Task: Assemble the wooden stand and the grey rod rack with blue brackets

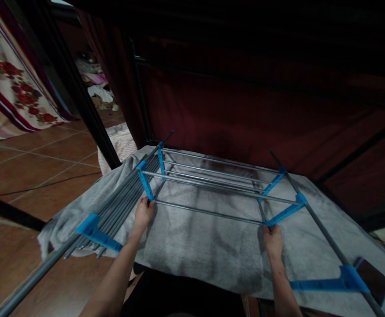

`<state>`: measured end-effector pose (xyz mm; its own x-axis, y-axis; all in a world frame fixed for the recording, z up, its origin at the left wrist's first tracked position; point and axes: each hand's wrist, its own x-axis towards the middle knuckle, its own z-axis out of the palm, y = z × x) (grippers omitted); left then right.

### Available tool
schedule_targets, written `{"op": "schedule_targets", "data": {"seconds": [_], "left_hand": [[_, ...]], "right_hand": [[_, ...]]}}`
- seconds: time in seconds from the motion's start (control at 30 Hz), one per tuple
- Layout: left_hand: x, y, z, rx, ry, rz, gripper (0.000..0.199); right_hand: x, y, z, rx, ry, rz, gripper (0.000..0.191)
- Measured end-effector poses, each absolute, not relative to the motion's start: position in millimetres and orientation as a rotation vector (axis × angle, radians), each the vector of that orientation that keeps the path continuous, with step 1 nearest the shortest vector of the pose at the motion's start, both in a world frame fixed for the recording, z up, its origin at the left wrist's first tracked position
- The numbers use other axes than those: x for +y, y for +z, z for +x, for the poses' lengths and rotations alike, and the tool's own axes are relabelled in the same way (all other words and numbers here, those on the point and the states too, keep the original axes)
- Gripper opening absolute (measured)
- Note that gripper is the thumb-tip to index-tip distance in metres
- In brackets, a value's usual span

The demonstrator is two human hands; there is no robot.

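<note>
A rack of grey metal tubes (209, 213) and blue plastic connectors lies across a grey cloth (192, 246). My left hand (143, 213) is closed around its near left corner, at the lower end of a blue connector (145, 181). At the near right corner, my right hand (273, 241) grips below another blue connector (284, 215). The front tube runs between both hands. Long side tubes extend toward me, each with a free connector: one at left (95, 231), one at right (331, 281). Fingertips are partly hidden.
Several loose grey tubes (121, 202) lie side by side under the left side tube. A dark flat object (374, 279) rests at the right edge. Dark red curtain (212, 110) hangs behind, and a black post (83, 97) stands left above the tiled floor (47, 167).
</note>
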<state>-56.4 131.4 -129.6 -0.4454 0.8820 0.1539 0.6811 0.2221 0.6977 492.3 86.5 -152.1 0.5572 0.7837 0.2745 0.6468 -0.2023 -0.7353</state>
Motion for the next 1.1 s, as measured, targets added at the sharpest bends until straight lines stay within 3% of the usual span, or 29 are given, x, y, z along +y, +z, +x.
{"op": "schedule_targets", "data": {"seconds": [0.4, 0.93, 1.1], "left_hand": [[140.0, -138.9, -55.5, 2.191, 1.107, 1.449, 0.03], [140.1, -135.3, -54.5, 2.215, 1.027, 1.44, 0.03], [137.9, -131.2, -49.0, 2.222, 1.067, 1.416, 0.029]], "right_hand": [[98.3, -162.6, 501.6, -1.085, 0.229, -1.96, 0.053], [94.9, -170.0, 509.8, -1.244, 0.19, -2.013, 0.052], [73.7, -173.5, 478.1, -1.234, -0.002, -1.936, 0.068]]}}
